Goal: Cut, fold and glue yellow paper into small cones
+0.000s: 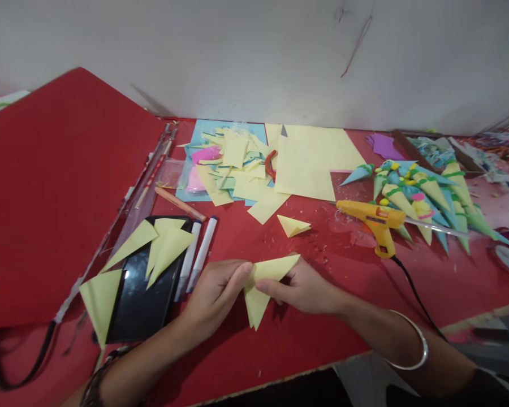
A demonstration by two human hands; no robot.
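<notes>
A folded piece of pale yellow paper (258, 297) is held between both hands above the red table, its points facing down and to the upper right. My left hand (220, 282) pinches its upper left corner with the thumb on top. My right hand (301, 285) grips its right side, thumb pressed across the front and the other fingers behind, mostly hidden. Just beyond the hands lies a small folded yellow paper (293, 226). Left of my left hand, several yellow paper cones (172, 249) rest on a black tray (142, 299), beside two white markers (202, 254).
A yellow glue gun (373, 217) with a black cord lies right of centre, before a pile of decorated paper cones (428, 192). Paper scraps (237, 158) and yellow sheets (309, 158) lie along the wall. A large red board (68, 198) stands at the left.
</notes>
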